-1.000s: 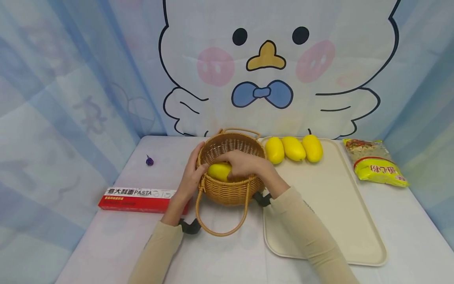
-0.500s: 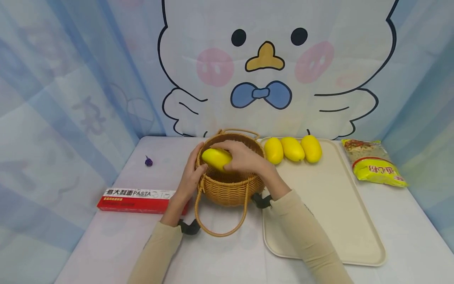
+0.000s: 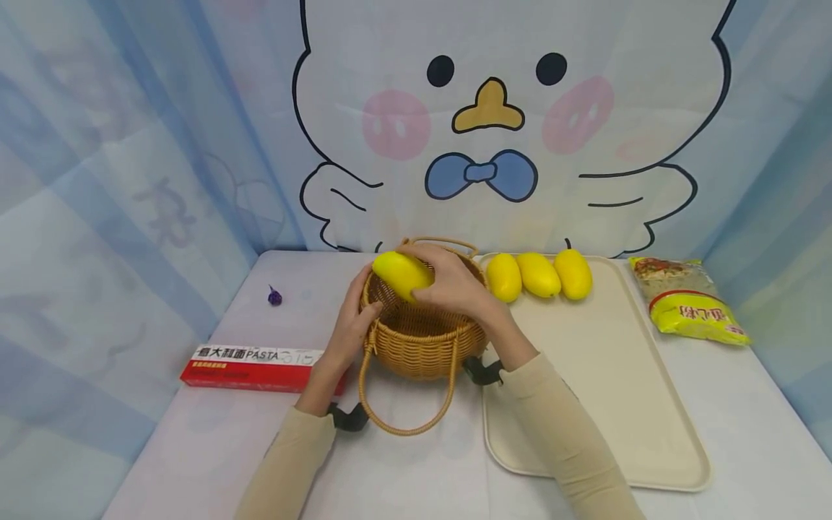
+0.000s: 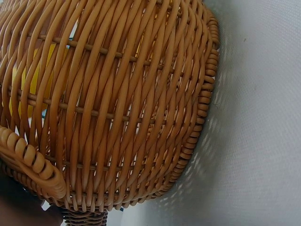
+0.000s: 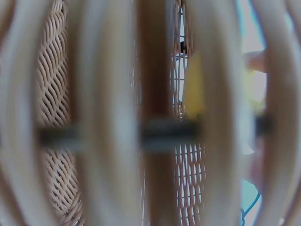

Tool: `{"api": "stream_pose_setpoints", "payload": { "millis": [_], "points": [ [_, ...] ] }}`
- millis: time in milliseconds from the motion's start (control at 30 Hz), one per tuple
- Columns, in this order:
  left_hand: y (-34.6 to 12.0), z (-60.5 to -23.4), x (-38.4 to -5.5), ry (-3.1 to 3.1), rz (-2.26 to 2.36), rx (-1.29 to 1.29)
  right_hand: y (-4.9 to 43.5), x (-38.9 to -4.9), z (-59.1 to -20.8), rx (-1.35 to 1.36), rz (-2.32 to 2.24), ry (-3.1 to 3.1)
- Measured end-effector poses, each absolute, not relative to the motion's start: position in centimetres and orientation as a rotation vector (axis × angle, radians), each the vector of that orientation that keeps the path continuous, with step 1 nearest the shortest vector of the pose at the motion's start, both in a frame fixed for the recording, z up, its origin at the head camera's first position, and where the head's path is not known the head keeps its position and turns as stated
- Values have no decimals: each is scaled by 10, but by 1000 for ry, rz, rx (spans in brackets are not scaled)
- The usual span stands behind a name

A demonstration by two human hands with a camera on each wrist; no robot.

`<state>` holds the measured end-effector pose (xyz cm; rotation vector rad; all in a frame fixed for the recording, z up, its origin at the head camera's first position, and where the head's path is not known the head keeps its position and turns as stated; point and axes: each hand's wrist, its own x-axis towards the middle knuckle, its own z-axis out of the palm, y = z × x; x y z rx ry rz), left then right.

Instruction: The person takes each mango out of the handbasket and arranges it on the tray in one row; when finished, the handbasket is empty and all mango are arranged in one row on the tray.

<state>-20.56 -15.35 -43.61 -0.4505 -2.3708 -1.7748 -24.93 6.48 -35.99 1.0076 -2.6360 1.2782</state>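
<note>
In the head view a round wicker basket (image 3: 425, 357) stands mid-table, one looped handle hanging toward the front and the other at the back. My left hand (image 3: 347, 325) grips its left rim, thumb over the edge. With thumb and fingers around it, my right hand (image 3: 451, 285) holds a yellow mango (image 3: 398, 273) over the basket's opening, level with the rim. Woven basket wall (image 4: 117, 94) fills most of the left wrist view. Close, blurred wicker strands cross the right wrist view, and a yellow patch of the mango (image 5: 193, 89) shows between them.
Three mangoes (image 3: 537, 274) lie in a row at the back of a cream tray (image 3: 604, 390) on the right. Beyond it lies a yellow food bag (image 3: 695, 303). A red and white pasta box (image 3: 243, 372) and a small purple item (image 3: 274, 297) are on the left.
My right hand has lifted the mango from inside the basket up to rim height, slightly away from me. The left hand and the basket have stayed put.
</note>
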Motion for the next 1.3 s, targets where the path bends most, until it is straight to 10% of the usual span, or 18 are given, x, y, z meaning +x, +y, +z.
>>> {"api": "stream_pose_setpoints", "payload": {
  "millis": [1300],
  "points": [
    [-153,-435,-207,-2382,-1818,-431,157,-238,-353,472,1536,-2032]
  ]
}}
